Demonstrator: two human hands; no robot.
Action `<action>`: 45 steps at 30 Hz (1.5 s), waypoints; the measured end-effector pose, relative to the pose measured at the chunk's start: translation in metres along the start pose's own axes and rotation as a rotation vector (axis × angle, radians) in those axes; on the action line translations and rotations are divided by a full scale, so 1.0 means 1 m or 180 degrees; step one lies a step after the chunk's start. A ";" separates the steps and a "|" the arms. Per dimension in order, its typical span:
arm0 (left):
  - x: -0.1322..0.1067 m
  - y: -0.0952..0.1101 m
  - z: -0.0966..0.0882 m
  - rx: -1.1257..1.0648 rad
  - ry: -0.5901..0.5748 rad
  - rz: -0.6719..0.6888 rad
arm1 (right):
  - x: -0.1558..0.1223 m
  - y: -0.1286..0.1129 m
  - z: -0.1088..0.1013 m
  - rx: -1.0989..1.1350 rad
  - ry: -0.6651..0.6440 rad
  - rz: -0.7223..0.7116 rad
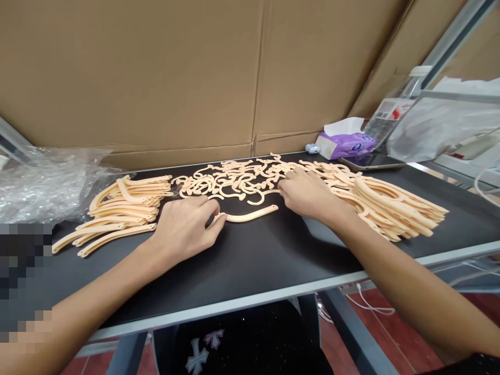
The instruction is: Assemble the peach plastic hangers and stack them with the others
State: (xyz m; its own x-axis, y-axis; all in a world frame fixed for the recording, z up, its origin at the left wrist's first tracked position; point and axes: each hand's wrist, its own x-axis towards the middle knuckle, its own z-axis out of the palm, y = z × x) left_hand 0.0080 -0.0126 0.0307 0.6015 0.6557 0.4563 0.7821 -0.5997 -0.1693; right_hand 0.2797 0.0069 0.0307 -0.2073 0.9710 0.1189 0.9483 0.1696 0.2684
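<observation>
My left hand [186, 227] rests on the black table [250, 260] with its fingers pinched round the left end of a curved peach plastic arm piece [250, 214]. My right hand [307, 194] lies palm down, fingers curled over the loose pile of small peach hooks [230, 182] at the back middle; what the fingers hold is hidden. A stack of peach hanger arms [121, 205] lies left of my left hand. Another stack of hanger pieces [390, 205] lies to the right of my right hand.
Cardboard sheets [175, 73] stand behind the table. Crumpled clear plastic [47, 179] lies at the left. A purple tissue pack [346, 143], a phone [371, 162] and a clear bottle [394, 112] sit at the back right. White cables [371, 304] hang below the table edge.
</observation>
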 end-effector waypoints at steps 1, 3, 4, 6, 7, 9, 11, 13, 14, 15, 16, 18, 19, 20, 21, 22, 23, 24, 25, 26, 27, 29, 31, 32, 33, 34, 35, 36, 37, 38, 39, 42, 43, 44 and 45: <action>-0.001 0.002 0.002 -0.0088 0.0118 0.0126 | 0.000 0.001 0.000 -0.0003 0.0038 -0.0018; -0.003 0.006 0.005 -0.0319 0.0204 0.0481 | 0.000 0.002 0.000 0.0042 0.0111 -0.0068; -0.003 0.008 0.007 -0.0457 0.0162 0.0668 | 0.000 0.003 -0.001 0.0111 0.0138 -0.0086; -0.004 0.010 0.009 -0.0710 -0.0040 0.0966 | -0.002 0.005 -0.004 0.0421 0.0174 -0.0095; -0.004 0.010 0.010 -0.0793 -0.0148 0.1041 | -0.002 0.005 -0.006 0.0706 0.0204 -0.0085; -0.004 0.009 0.010 -0.0881 -0.0300 0.1083 | -0.003 0.006 -0.009 0.1513 0.0372 -0.0045; -0.003 0.007 0.009 -0.0883 -0.0345 0.1041 | -0.004 0.006 -0.011 0.2412 0.0640 -0.0059; -0.001 0.004 0.008 -0.0861 -0.0343 0.0992 | -0.004 0.004 -0.011 0.3052 0.0859 -0.0130; -0.001 0.004 0.007 -0.0855 -0.0349 0.0973 | -0.003 0.003 -0.011 0.3227 0.0921 -0.0158; -0.001 0.004 0.006 -0.0858 -0.0352 0.0953 | -0.003 0.001 -0.010 0.3336 0.0938 -0.0166; -0.001 0.004 0.006 -0.0870 -0.0348 0.0937 | -0.002 -0.001 -0.010 0.3414 0.0924 -0.0136; -0.003 0.006 0.006 -0.0903 -0.0319 0.0898 | 0.000 -0.004 -0.009 0.3576 0.0810 -0.0053; -0.003 0.007 0.006 -0.0927 -0.0315 0.0879 | 0.000 -0.006 -0.009 0.3675 0.0727 -0.0046; -0.004 0.009 0.006 -0.0956 -0.0336 0.0871 | 0.001 -0.008 -0.008 0.3767 0.0668 -0.0062; -0.005 0.010 0.007 -0.0986 -0.0374 0.0877 | 0.001 -0.009 -0.007 0.3815 0.0644 -0.0097; -0.005 0.010 0.007 -0.1007 -0.0425 0.0892 | 0.001 -0.011 -0.007 0.3798 0.0653 -0.0131; -0.005 0.011 0.007 -0.1011 -0.0474 0.0911 | 0.000 -0.012 -0.005 0.3711 0.0688 -0.0146; -0.005 0.011 0.007 -0.0998 -0.0503 0.0932 | 0.000 -0.013 -0.004 0.3571 0.0742 -0.0130; -0.005 0.011 0.006 -0.0969 -0.0503 0.0947 | 0.000 -0.013 -0.003 0.3403 0.0806 -0.0097; -0.005 0.011 0.006 -0.0933 -0.0485 0.0945 | 0.000 -0.013 -0.002 0.3233 0.0870 -0.0073; -0.004 0.011 0.005 -0.0900 -0.0466 0.0927 | 0.000 -0.013 -0.001 0.3084 0.0938 -0.0072; -0.004 0.010 0.004 -0.0866 -0.0464 0.0874 | 0.000 -0.012 0.001 0.2920 0.1066 -0.0139; -0.003 0.010 0.004 -0.0850 -0.0448 0.0777 | 0.000 -0.012 0.000 0.2954 0.1121 -0.0276; -0.003 0.010 0.005 -0.0845 -0.0385 0.0689 | -0.001 -0.012 0.000 0.3029 0.1110 -0.0360; -0.003 0.010 0.005 -0.0848 -0.0272 0.0584 | -0.002 -0.013 -0.001 0.3123 0.1084 -0.0449; -0.003 0.010 0.006 -0.0854 -0.0124 0.0476 | -0.003 -0.015 -0.002 0.3215 0.1036 -0.0553; -0.003 0.009 0.006 -0.0861 0.0034 0.0391 | -0.005 -0.017 -0.003 0.3293 0.0986 -0.0661; -0.003 0.009 0.007 -0.0867 0.0183 0.0357 | -0.006 -0.019 -0.004 0.3351 0.0940 -0.0768; -0.003 0.008 0.007 -0.0861 0.0293 0.0389 | -0.007 -0.022 -0.005 0.3384 0.0905 -0.0863; -0.003 0.008 0.007 -0.0836 0.0367 0.0469 | -0.008 -0.024 -0.005 0.3400 0.0892 -0.0944; -0.003 0.008 0.007 -0.0794 0.0416 0.0562 | -0.008 -0.027 -0.004 0.3411 0.0900 -0.0995; -0.001 0.008 0.007 -0.0688 0.0578 0.0686 | -0.010 -0.032 -0.003 0.3583 0.1096 -0.0936; -0.001 0.008 0.006 -0.0704 0.0659 0.0636 | -0.010 -0.033 -0.003 0.3686 0.1173 -0.0874; 0.000 0.008 0.005 -0.0757 0.0755 0.0543 | -0.011 -0.034 -0.003 0.3773 0.1220 -0.0821; 0.000 0.008 0.004 -0.0838 0.0853 0.0418 | -0.011 -0.035 -0.003 0.3819 0.1223 -0.0790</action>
State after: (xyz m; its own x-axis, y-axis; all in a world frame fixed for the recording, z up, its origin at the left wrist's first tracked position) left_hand 0.0149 -0.0153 0.0257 0.6026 0.4435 0.6634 0.6120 -0.7903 -0.0276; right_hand 0.2487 -0.0106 0.0228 -0.2741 0.8151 0.5103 0.4547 0.5775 -0.6781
